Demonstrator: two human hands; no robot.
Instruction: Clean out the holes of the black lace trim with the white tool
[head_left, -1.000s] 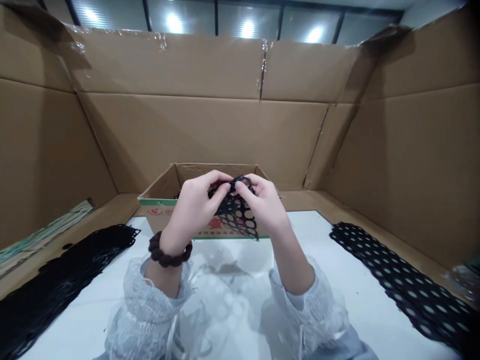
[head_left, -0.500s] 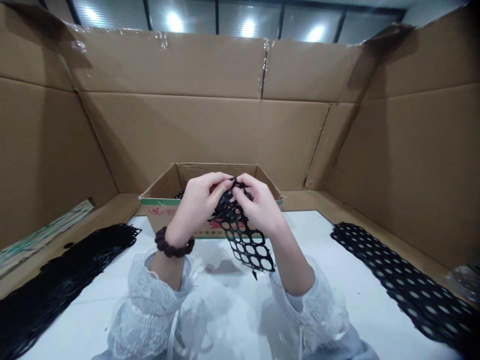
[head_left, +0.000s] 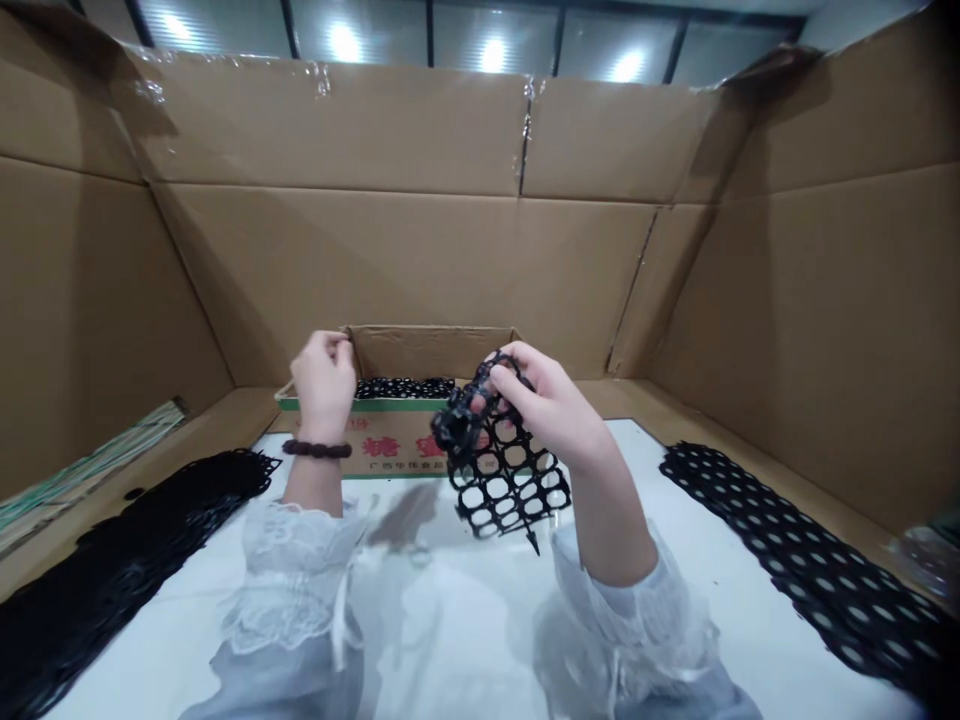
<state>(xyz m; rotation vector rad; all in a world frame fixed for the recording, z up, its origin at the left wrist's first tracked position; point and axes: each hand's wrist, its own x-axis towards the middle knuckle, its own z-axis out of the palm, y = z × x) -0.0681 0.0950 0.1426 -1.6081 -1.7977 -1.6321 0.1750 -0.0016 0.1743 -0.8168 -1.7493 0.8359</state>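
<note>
My right hand (head_left: 536,400) grips a black perforated sheet (head_left: 514,480) with round holes. Its upper left part is bunched up, while the lower part hangs over the white table with a pointed tip at the bottom. My left hand (head_left: 324,370) is raised at the left end of the cardboard box (head_left: 420,445), its fingers pinched together; whatever they hold, if anything, is too small to make out. Inside the box, more black perforated pieces (head_left: 405,388) are visible behind the green-edged front wall.
A long pile of black pieces (head_left: 142,530) lies on the left of the white table (head_left: 450,620). Overlapping black perforated sheets (head_left: 795,550) lie at the right. Tall cardboard walls (head_left: 405,250) surround the back and sides. Flat strips (head_left: 97,460) lean at the left.
My left hand has left the black sheet and moved left to the box's end. My right hand has shifted slightly right with the sheet, and the box's contents and front print show more.
</note>
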